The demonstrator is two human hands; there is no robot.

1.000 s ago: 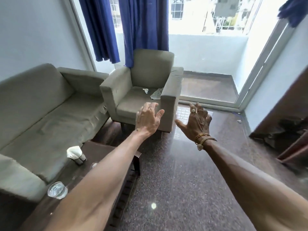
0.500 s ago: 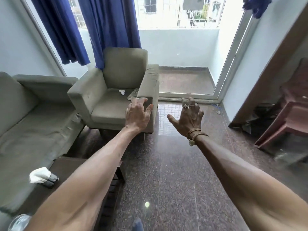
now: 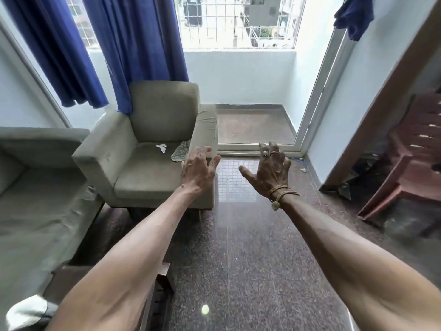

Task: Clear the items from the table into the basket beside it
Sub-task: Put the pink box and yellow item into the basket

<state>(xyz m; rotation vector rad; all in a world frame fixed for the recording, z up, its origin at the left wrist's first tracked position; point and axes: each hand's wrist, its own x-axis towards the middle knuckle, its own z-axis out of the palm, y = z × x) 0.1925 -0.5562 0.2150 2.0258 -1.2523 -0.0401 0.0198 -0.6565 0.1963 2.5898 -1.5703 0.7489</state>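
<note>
Both my arms are stretched out in front of me over the floor. My left hand (image 3: 198, 170) is held in the air with relaxed fingers and holds nothing. My right hand (image 3: 269, 170), with rings and wrist bands, also hangs open with fingers spread. The dark wooden table (image 3: 71, 275) shows only at the bottom left, mostly hidden under my left arm. A white crumpled object (image 3: 28, 311) lies on it at the lower left corner. No basket is in view.
A grey armchair (image 3: 152, 163) with a white scrap (image 3: 161, 147) and a patterned cloth (image 3: 180, 152) stands ahead left. A grey sofa (image 3: 35, 211) runs along the left. Red plastic chairs (image 3: 412, 168) stand at the right. Polished stone floor (image 3: 250, 259) lies ahead.
The view has swung right and away from the table. The glass has left the frame and the white object slid to the bottom left corner. Both hands stay open and raised.
</note>
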